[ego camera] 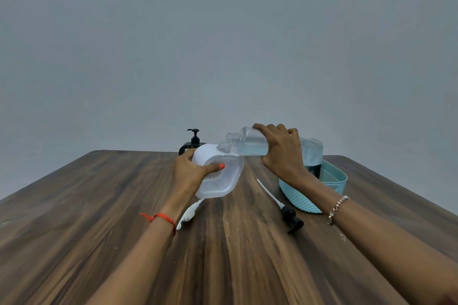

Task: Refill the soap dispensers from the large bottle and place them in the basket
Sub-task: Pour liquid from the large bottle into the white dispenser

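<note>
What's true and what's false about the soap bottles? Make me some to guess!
1. The right hand tips the large bottle toward the white dispenser. True.
2. The white dispenser has its pump on. False: its neck is open, and a white pump lies on the table.
3. A black pump lies beside the basket. True.
4. The basket is red. False: it is light blue.
5. The left hand is empty. False: it grips the white dispenser.
</note>
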`<state>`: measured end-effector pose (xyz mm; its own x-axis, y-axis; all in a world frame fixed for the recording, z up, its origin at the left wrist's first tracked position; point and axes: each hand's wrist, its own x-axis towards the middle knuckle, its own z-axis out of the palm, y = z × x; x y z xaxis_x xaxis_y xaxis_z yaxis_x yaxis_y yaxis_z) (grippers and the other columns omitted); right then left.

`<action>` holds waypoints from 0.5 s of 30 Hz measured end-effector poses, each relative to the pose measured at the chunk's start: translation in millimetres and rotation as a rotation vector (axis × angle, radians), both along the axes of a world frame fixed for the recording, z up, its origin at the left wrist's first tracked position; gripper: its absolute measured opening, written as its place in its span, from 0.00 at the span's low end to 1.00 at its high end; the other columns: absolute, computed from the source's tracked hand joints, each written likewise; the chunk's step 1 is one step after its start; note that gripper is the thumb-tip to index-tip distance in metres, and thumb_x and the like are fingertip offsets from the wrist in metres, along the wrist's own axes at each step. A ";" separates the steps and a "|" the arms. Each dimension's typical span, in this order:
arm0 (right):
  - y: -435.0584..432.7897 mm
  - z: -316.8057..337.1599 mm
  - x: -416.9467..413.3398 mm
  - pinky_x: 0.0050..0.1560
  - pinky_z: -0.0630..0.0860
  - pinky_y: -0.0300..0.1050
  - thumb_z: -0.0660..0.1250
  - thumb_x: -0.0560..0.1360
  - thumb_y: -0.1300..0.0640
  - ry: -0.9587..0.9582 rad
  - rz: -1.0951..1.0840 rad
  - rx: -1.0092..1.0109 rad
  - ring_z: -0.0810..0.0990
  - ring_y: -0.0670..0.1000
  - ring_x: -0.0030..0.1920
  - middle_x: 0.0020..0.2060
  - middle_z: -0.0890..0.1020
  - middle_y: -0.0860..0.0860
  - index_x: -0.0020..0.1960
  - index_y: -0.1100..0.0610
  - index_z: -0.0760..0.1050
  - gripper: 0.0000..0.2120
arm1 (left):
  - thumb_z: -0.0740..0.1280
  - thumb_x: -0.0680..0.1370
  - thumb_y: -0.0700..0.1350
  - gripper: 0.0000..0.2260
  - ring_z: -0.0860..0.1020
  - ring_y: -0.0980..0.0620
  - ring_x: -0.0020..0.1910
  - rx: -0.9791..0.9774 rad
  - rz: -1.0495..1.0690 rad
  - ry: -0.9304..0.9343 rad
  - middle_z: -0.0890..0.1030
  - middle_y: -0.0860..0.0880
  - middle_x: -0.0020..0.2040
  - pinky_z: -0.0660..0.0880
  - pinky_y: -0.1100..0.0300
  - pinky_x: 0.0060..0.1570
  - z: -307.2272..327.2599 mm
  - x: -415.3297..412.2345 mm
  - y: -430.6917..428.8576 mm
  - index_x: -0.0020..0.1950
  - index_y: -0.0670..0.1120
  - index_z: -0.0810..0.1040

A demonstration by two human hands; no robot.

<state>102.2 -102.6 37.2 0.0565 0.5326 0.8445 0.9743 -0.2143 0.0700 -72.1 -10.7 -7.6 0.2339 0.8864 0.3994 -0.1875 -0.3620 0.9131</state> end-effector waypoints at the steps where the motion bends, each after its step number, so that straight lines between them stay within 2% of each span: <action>1: -0.3 -0.3 0.1 0.45 0.62 0.48 0.67 0.59 0.70 -0.008 -0.002 -0.002 0.75 0.57 0.43 0.43 0.81 0.53 0.60 0.54 0.74 0.30 | 0.80 0.59 0.37 0.20 0.79 0.59 0.35 0.000 0.000 -0.002 0.81 0.54 0.40 0.72 0.74 0.26 -0.8 0.1 -0.7 0.44 0.52 0.78; 5: -1.2 -0.7 0.2 0.45 0.64 0.50 0.67 0.59 0.70 -0.040 -0.010 0.003 0.76 0.57 0.42 0.42 0.81 0.53 0.59 0.55 0.75 0.30 | 0.80 0.59 0.37 0.19 0.79 0.60 0.33 -0.001 0.006 -0.006 0.81 0.54 0.39 0.72 0.73 0.26 -3.2 0.3 -1.5 0.41 0.54 0.78; 8: -2.0 -0.7 0.4 0.45 0.65 0.50 0.67 0.59 0.71 -0.039 -0.007 0.002 0.76 0.58 0.42 0.42 0.81 0.53 0.59 0.56 0.75 0.30 | 0.80 0.59 0.37 0.20 0.79 0.65 0.31 0.003 0.004 -0.003 0.80 0.55 0.38 0.71 0.73 0.25 -3.8 1.0 -1.7 0.40 0.56 0.77; 15: -2.2 -1.7 0.7 0.46 0.65 0.50 0.67 0.59 0.71 -0.036 -0.005 -0.002 0.76 0.58 0.42 0.43 0.81 0.54 0.59 0.56 0.75 0.30 | 0.81 0.58 0.39 0.19 0.79 0.58 0.35 -0.014 0.012 0.004 0.82 0.53 0.39 0.72 0.72 0.27 -7.0 2.5 1.7 0.42 0.53 0.78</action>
